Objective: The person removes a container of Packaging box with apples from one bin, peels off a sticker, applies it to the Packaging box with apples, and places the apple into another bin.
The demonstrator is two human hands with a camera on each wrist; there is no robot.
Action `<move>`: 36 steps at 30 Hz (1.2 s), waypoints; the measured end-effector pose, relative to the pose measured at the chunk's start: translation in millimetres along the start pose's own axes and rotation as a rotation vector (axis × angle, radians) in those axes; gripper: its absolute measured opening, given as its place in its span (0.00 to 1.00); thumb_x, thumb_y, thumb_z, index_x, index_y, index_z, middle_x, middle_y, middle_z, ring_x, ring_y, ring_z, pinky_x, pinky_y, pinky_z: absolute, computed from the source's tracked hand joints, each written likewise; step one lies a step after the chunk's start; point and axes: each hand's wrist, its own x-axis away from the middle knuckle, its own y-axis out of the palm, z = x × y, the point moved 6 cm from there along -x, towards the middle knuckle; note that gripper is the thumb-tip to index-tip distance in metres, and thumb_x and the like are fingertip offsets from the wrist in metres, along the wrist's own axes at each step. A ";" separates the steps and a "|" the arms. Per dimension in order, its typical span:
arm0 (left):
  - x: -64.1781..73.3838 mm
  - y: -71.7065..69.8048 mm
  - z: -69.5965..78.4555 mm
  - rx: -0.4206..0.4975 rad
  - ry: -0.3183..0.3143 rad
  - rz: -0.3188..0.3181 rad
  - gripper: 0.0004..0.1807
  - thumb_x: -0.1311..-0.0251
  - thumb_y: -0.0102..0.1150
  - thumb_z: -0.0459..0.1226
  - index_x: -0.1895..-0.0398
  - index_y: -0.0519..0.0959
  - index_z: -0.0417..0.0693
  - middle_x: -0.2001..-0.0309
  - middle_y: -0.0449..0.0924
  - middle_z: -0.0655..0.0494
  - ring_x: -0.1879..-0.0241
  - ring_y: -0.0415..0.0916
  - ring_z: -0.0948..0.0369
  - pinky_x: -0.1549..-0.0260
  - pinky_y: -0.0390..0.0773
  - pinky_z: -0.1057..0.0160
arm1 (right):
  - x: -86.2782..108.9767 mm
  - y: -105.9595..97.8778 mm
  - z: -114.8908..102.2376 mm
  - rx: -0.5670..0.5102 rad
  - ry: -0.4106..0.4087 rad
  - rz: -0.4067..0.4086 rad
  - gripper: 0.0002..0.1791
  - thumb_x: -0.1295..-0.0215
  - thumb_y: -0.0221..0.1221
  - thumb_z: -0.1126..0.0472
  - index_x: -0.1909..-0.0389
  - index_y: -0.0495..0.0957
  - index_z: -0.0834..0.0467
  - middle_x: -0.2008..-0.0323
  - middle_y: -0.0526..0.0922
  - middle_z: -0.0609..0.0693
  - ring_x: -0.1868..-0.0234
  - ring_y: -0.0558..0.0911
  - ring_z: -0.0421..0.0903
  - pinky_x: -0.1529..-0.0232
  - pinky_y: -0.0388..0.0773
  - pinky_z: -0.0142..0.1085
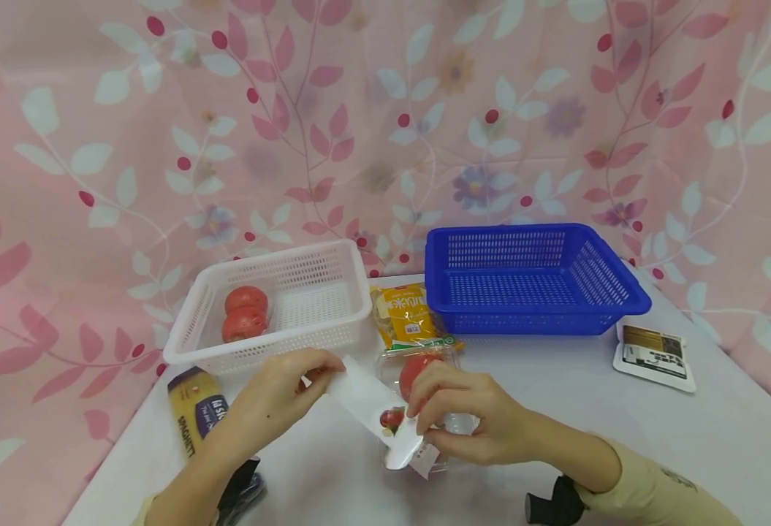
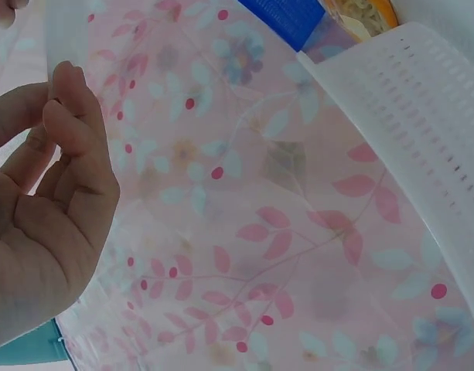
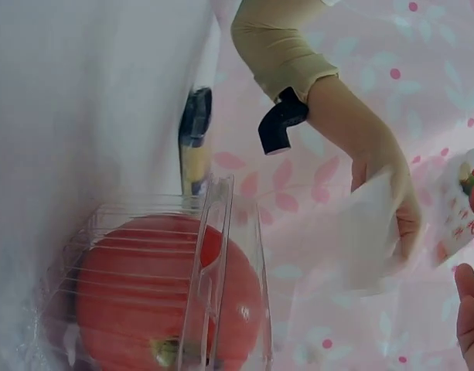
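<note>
My left hand (image 1: 280, 391) pinches one end of a white paper label strip (image 1: 362, 394) between thumb and fingertips. At the strip's other end, my right hand (image 1: 473, 416) pinches it near a small printed tomato picture. The strip slants down from left to right between both hands, above the table. Below the right hand lies a clear plastic box (image 1: 390, 363) with a tomato (image 1: 414, 371) inside, partly hidden by the hand. In the right wrist view, the tomato (image 3: 148, 294) shows through the ribbed plastic. The left wrist view shows thumb and fingertips together on the strip (image 2: 65, 35).
A white basket (image 1: 352, 292) at the back left holds two packed tomatoes (image 1: 245, 314). A blue basket (image 1: 536, 321) stands back right, beside a yellow food bag (image 1: 411, 314). A spaghetti pack (image 1: 194, 409) lies left and a white flat packet (image 1: 655, 358) far right.
</note>
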 end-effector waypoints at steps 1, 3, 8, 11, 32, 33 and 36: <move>-0.2 -0.1 -1.7 -0.024 -0.007 -0.002 0.09 0.48 0.64 0.31 0.65 0.82 0.54 0.68 0.78 0.67 0.73 0.70 0.70 0.73 0.76 0.71 | 2.1 -0.9 3.3 -0.005 0.024 0.010 0.06 0.45 0.59 0.70 0.68 0.74 0.59 0.65 0.77 0.52 0.59 0.75 0.47 0.55 0.74 0.39; -0.8 -0.3 -6.7 -0.080 -0.015 -0.006 0.08 0.49 0.65 0.31 0.66 0.82 0.54 0.69 0.79 0.66 0.72 0.71 0.70 0.72 0.76 0.70 | 7.5 -3.6 11.8 -0.006 0.092 0.038 0.09 0.48 0.60 0.73 0.67 0.75 0.59 0.66 0.78 0.51 0.60 0.76 0.47 0.54 0.73 0.39; -1.7 -0.6 -26.8 -0.196 -0.027 -0.035 0.07 0.51 0.66 0.32 0.69 0.81 0.52 0.72 0.78 0.65 0.73 0.71 0.69 0.71 0.77 0.70 | 22.2 -14.8 35.2 0.046 0.380 0.129 0.13 0.49 0.62 0.75 0.65 0.77 0.56 0.69 0.80 0.48 0.65 0.76 0.42 0.61 0.76 0.35; -1.8 1.6 -38.8 -0.204 -0.030 -0.089 0.07 0.52 0.67 0.32 0.72 0.80 0.52 0.74 0.77 0.65 0.75 0.70 0.68 0.72 0.76 0.70 | 28.9 -19.1 44.3 0.107 0.498 0.162 0.13 0.48 0.62 0.74 0.67 0.77 0.53 0.69 0.80 0.45 0.68 0.74 0.39 0.68 0.75 0.32; -16.8 41.5 -70.9 -0.288 -0.008 -0.355 0.10 0.52 0.66 0.32 0.64 0.81 0.49 0.67 0.79 0.56 0.67 0.74 0.61 0.68 0.77 0.65 | 49.4 -18.0 77.4 0.435 0.728 0.041 0.08 0.52 0.67 0.65 0.76 0.78 0.50 0.79 0.80 0.36 0.78 0.73 0.31 0.83 0.67 0.26; -17.0 42.8 -70.4 -0.295 -0.021 -0.359 0.10 0.51 0.66 0.33 0.63 0.81 0.50 0.67 0.79 0.57 0.66 0.74 0.61 0.67 0.77 0.65 | 50.0 -17.4 78.1 0.442 0.730 0.038 0.08 0.52 0.67 0.65 0.76 0.78 0.50 0.80 0.80 0.36 0.78 0.73 0.31 0.82 0.67 0.26; -17.4 46.1 -65.4 -0.293 -0.033 -0.360 0.10 0.50 0.66 0.36 0.62 0.81 0.51 0.67 0.78 0.58 0.66 0.74 0.61 0.67 0.78 0.65 | 51.8 -15.1 79.8 0.446 0.738 0.032 0.09 0.53 0.68 0.64 0.76 0.78 0.49 0.79 0.79 0.36 0.78 0.74 0.31 0.82 0.67 0.26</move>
